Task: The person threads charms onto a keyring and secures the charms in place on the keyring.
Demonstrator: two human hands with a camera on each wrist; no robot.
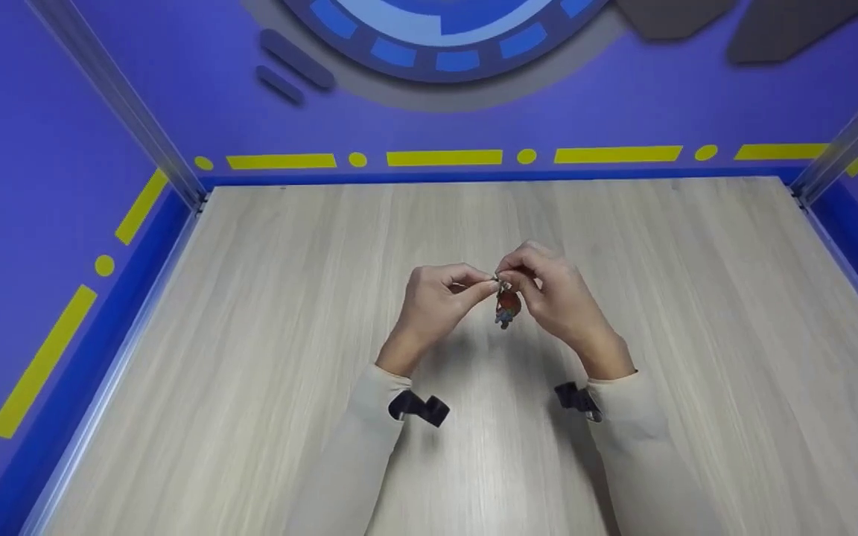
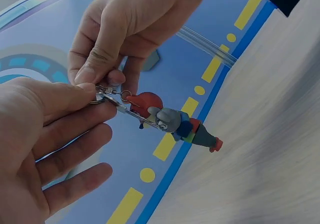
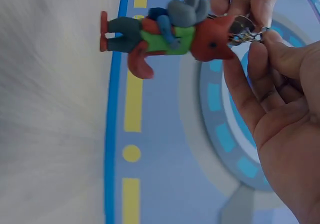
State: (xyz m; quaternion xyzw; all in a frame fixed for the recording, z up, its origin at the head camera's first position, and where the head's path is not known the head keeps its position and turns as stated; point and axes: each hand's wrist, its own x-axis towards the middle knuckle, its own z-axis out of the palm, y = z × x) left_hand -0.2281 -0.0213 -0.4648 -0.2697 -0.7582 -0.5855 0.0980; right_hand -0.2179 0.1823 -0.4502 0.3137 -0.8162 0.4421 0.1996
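no readable text, no numbers, no labels

Tabletop (image 1: 287,313) leaves room both sides; back wall (image 1: 466,130) blocks beyond.

- The left hand (image 1: 435,301) and right hand (image 1: 557,294) meet fingertip to fingertip, pinching the top of a small figure (image 1: 508,302) (reddish, with a grey-blue end nearest the person).
- Pale sleeves (image 1: 351,454) carry black bands (image 1: 404,404).
- Below lies a wood-grain table (image 1: 287,320).
- Behind it, a blue wall (image 1: 205,97) bears yellow dashes and dots.
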